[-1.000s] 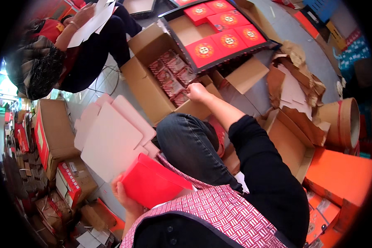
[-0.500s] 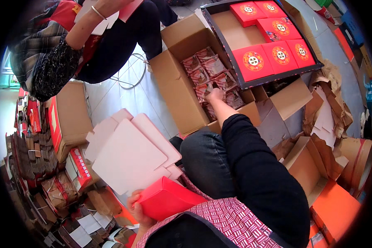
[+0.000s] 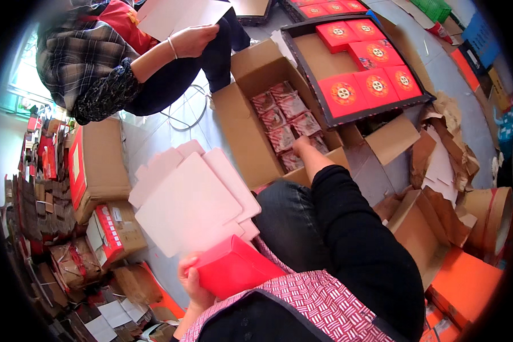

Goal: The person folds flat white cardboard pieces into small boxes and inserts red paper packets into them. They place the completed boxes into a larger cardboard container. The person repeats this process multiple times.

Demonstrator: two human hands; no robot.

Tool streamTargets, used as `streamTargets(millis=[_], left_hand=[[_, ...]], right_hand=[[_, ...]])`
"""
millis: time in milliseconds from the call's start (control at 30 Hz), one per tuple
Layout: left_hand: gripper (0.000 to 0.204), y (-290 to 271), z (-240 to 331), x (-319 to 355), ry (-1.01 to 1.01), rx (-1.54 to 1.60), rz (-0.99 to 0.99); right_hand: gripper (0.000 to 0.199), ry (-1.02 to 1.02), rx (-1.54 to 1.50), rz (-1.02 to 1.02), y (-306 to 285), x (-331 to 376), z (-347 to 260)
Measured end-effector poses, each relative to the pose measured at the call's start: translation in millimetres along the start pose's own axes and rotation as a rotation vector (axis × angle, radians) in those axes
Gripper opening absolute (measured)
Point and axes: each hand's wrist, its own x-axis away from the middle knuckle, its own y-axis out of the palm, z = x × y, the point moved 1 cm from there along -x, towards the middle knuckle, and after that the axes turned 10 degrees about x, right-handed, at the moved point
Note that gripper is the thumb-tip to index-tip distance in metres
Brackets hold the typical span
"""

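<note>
My left hand (image 3: 196, 285) grips a red paper box (image 3: 233, 267) by its left side, tilted against my lap. My right hand (image 3: 305, 149) reaches down into an open cardboard box (image 3: 233, 117), fingers bent in among several clear-wrapped packets with red-and-white stripes (image 3: 280, 138). Its fingertips are hidden, so what they grip does not show. Flat pale pink folded cartons (image 3: 191, 199) lie stacked beside my knee, just beyond the red box.
A dark-edged tray (image 3: 324, 109) holding several red square boxes (image 3: 377, 84) leans beside the carton. Across from me a person's hand (image 3: 195, 41) holds a white sheet (image 3: 179, 16). Stacked cardboard (image 3: 28, 214) fills the left; an orange box (image 3: 467, 282) sits at lower right.
My right hand has shifted slightly toward the near side of the cardboard box. The other person's hand has moved right and lower with the sheet. My left hand still holds the red box.
</note>
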Motion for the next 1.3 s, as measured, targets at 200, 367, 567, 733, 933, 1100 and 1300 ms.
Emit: streamTargets(millis=[200, 367, 567, 733, 933, 1100, 1300], left_hand=[[0.034, 2, 12, -11, 0.047, -0.121, -0.058], [0.037, -6, 6, -19, 0.081, -0.091, -0.103], [0.033, -13, -28, -30, 0.098, 0.056, -0.155], [0.045, 16, -41, -45, -0.293, 0.114, -0.281], [0.013, 104, -42, 5, -0.38, 0.497, -0.509], [0.013, 133, -70, 47, -0.514, 0.47, -0.625], [0.017, 142, -52, 68, -0.655, 0.48, -0.682]], right_hand=[[0.017, 0.349, -0.526, 0.344, -17, 4, 1], [0.022, 0.054, -0.562, 1.071, -51, 65, 5], [0.012, -0.174, -1.714, 0.845, -93, 307, 45], [0.019, -0.259, -2.088, 0.968, -114, 514, 41], [0.018, -0.273, -2.084, 1.219, -75, 654, -6], [0.016, -0.225, -2.074, 1.363, -48, 721, -47], [0.014, -0.179, -2.016, 1.566, -43, 737, -50]])
